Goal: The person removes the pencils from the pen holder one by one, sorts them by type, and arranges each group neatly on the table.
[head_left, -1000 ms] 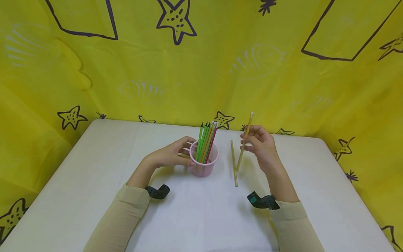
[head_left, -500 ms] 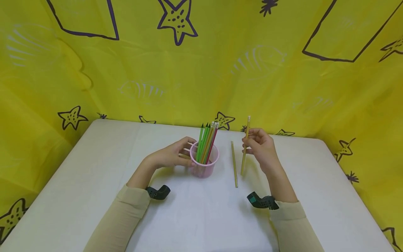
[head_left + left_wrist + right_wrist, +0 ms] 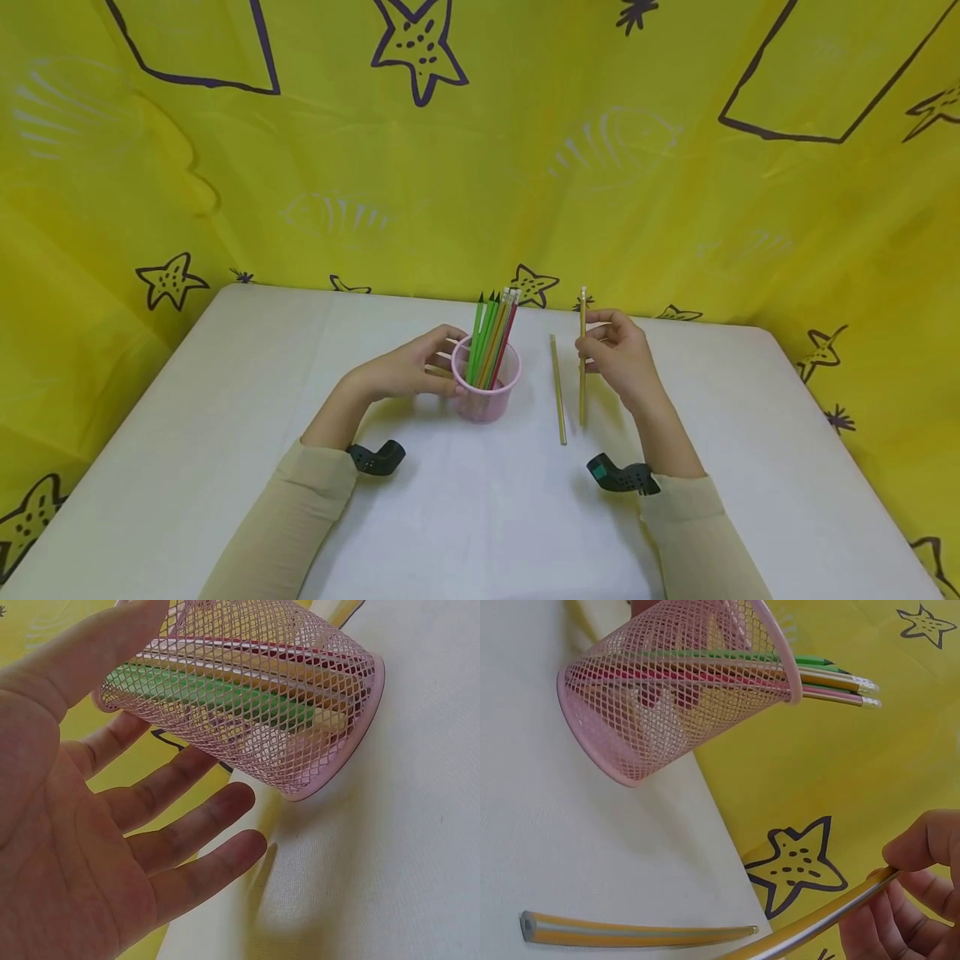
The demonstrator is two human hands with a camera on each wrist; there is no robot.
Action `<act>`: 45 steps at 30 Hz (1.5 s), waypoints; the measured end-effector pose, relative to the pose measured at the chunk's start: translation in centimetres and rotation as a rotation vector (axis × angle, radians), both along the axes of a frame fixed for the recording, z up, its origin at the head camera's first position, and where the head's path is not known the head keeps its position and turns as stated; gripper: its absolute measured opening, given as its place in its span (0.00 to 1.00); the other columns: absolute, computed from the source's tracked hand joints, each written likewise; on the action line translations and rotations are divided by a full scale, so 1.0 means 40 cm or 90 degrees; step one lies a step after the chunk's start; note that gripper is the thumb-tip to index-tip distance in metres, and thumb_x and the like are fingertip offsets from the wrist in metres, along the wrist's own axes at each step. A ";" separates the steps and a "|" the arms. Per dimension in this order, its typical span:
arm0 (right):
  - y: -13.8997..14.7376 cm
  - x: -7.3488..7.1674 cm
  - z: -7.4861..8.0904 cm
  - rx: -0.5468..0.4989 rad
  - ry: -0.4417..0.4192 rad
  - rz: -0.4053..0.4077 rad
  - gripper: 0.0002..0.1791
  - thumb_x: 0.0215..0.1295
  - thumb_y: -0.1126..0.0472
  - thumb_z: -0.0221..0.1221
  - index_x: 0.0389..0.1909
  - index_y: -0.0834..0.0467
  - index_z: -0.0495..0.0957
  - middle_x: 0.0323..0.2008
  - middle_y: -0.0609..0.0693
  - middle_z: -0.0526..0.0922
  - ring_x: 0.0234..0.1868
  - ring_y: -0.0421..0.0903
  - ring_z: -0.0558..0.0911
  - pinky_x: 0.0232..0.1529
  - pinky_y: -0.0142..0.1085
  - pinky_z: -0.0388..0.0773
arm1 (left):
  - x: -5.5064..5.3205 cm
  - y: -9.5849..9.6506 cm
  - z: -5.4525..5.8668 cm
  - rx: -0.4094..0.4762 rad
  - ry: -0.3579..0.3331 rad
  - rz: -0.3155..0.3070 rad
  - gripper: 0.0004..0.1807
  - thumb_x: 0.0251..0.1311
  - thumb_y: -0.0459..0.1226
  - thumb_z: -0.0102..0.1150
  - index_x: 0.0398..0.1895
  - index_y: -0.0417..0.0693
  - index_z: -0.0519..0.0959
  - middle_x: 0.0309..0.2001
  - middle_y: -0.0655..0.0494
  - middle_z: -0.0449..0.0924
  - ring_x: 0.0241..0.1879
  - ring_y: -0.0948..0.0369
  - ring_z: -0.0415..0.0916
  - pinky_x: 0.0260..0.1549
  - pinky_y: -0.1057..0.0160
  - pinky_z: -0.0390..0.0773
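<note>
My left hand (image 3: 401, 367) holds a pink mesh pencil cup (image 3: 482, 407) from its left side, thumb at the front and fingers behind; in the left wrist view the lower fingers extend free of the mesh (image 3: 247, 697). Several pencils stand inside: green pencils (image 3: 480, 337) with dark tips up, gold and red ones (image 3: 840, 697) with white erasers up. To the right of the cup, my right hand (image 3: 624, 360) pinches a gold pencil (image 3: 582, 396) between thumb and fingers, nearly upright, eraser end up. Another gold pencil (image 3: 558, 392) lies on the table between cup and right hand.
The white table (image 3: 480, 517) runs back to a yellow curtain (image 3: 480, 167) printed with dark starfish and pale fish. Each wrist wears a dark camera mount, one on the left (image 3: 377, 458) and one on the right (image 3: 622, 475).
The pencil in my right hand has swung from a slant to nearly upright, its eraser end moving left and down and its lower end to the right. The left hand and cup stay put.
</note>
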State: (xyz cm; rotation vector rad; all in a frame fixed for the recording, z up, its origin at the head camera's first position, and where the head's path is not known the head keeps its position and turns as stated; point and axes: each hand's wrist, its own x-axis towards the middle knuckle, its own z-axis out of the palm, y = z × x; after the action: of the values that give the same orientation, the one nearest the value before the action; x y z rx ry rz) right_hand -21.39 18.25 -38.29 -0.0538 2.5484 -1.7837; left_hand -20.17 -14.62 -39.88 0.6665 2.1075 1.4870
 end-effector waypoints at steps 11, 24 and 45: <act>0.011 -0.009 -0.022 0.079 -0.056 0.013 0.24 0.66 0.65 0.57 0.62 0.61 0.68 0.37 0.58 0.79 0.33 0.49 0.80 0.34 0.37 0.85 | -0.002 0.000 -0.003 -0.001 -0.004 -0.003 0.36 0.57 0.36 0.72 0.66 0.55 0.62 0.65 0.48 0.71 0.65 0.46 0.71 0.61 0.46 0.74; 0.022 -0.012 -0.045 0.133 -0.089 0.052 0.27 0.62 0.66 0.59 0.63 0.62 0.68 0.38 0.60 0.79 0.30 0.48 0.81 0.33 0.38 0.85 | -0.005 0.000 -0.003 -0.003 -0.005 -0.002 0.37 0.57 0.36 0.72 0.66 0.55 0.62 0.65 0.48 0.71 0.64 0.47 0.72 0.61 0.47 0.74; 0.018 -0.024 -0.089 0.214 -0.113 0.078 0.29 0.61 0.64 0.65 0.62 0.60 0.69 0.37 0.58 0.82 0.23 0.45 0.82 0.28 0.35 0.82 | -0.005 -0.001 -0.005 -0.007 -0.012 0.002 0.37 0.57 0.37 0.72 0.66 0.56 0.62 0.65 0.48 0.70 0.65 0.47 0.71 0.61 0.48 0.75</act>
State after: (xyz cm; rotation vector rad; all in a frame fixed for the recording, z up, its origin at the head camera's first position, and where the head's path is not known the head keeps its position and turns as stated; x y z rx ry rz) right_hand -22.34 18.97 -41.85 -0.0404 2.6114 -1.2413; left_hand -20.38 -14.66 -40.10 0.6440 2.1016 1.4771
